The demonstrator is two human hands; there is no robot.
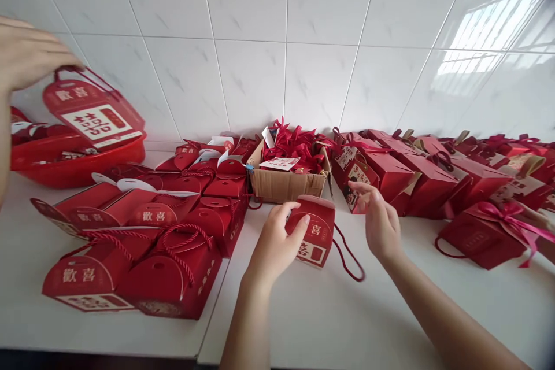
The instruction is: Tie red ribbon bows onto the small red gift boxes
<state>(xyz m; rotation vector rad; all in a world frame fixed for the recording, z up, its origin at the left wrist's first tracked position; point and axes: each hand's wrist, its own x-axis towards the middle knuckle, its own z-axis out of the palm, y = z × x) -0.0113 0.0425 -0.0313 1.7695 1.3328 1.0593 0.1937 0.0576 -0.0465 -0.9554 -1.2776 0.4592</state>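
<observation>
My left hand (pixel 280 240) grips a small red gift box (pixel 318 225) from its left side, thumb across the front panel. The box is tilted above the white table, and a dark red rope handle (pixel 351 254) hangs off its right side. To the right of that box my right hand (pixel 381 221) is raised with fingers loosely bent and apart, holding nothing. Just behind both hands stands a cardboard box (pixel 286 185) filled with red ribbon bows (pixel 299 147) and a white printed card (pixel 281 163).
Several red gift boxes (pixel 173 277) with rope handles cover the left; rows of taller boxes (pixel 429 176) line the right. At upper left another person's hand (pixel 34 55) holds a box (pixel 95 113) over a red basin (pixel 78 156). Another hand touches a ribboned box (pixel 481 237) at right.
</observation>
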